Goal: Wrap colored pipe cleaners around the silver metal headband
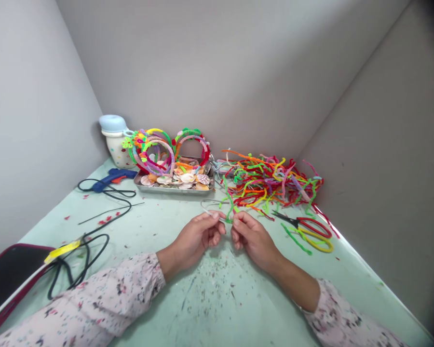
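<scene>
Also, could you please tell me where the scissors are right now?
In the head view, the scissors with red and yellow handles lie on the right, just in front of the multicoloured pile of pipe cleaners.

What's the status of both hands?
Left hand: grip on thin band. Right hand: grip at green pipe cleaner. Scissors lie to the right.

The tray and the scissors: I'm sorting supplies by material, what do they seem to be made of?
The tray looks like smooth metal: its silvery rim catches light. The scissors have thin, pointed dark blades, probably metal, and evenly coloured red and yellow handle loops, perhaps smooth plastic.
</scene>
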`<state>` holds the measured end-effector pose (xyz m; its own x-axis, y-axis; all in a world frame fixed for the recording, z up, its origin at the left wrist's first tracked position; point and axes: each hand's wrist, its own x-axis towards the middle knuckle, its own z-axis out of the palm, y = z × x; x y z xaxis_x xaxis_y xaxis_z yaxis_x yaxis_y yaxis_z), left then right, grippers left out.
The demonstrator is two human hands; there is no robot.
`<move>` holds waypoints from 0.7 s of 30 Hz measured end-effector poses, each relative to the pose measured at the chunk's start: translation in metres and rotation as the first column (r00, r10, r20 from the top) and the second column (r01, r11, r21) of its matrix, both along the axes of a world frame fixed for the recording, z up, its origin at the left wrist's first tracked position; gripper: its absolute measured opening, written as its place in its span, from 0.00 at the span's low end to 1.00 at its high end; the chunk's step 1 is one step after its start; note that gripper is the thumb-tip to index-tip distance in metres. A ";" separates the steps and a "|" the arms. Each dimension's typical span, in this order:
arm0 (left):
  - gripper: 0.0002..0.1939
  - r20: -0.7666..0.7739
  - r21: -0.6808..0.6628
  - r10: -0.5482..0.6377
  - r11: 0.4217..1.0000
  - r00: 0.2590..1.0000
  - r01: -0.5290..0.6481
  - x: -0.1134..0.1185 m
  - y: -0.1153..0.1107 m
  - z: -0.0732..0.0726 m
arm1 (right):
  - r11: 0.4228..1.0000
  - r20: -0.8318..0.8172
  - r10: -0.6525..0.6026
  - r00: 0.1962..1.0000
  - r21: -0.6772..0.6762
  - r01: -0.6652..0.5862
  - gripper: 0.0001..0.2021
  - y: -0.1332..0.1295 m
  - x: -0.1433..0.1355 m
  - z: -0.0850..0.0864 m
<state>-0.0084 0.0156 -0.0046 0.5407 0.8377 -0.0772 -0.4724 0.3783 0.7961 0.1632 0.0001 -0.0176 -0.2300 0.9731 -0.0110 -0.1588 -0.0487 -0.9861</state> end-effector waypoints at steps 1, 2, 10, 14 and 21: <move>0.10 -0.001 0.000 -0.005 1.000 1.000 0.005 0.000 0.000 0.000 | 1.000 0.003 -0.001 1.000 0.002 0.001 0.11 0.000 0.000 0.000; 0.10 -0.003 0.000 -0.010 1.000 1.000 0.010 0.000 0.000 0.000 | 1.000 0.007 -0.002 1.000 0.005 0.002 0.11 0.000 0.000 0.000; 0.11 -0.010 0.001 -0.004 1.000 1.000 0.004 0.003 -0.002 0.000 | 1.000 0.006 -0.019 1.000 -0.012 0.019 0.11 0.002 0.001 -0.001; 0.11 -0.009 -0.014 0.043 0.999 0.999 -0.043 0.003 -0.002 -0.001 | 1.000 -0.002 -0.021 1.000 -0.021 0.021 0.11 0.002 0.001 0.000; 0.08 -0.017 -0.038 0.030 0.999 0.999 -0.030 0.002 -0.001 0.002 | 1.000 -0.006 -0.014 1.000 -0.019 0.014 0.11 0.000 0.000 0.000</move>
<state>-0.0066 0.0144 -0.0028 0.5140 0.8496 -0.1182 -0.4712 0.3948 0.7887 0.1635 0.0005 -0.0172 -0.2162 0.9760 -0.0279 -0.1659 -0.0649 -0.9840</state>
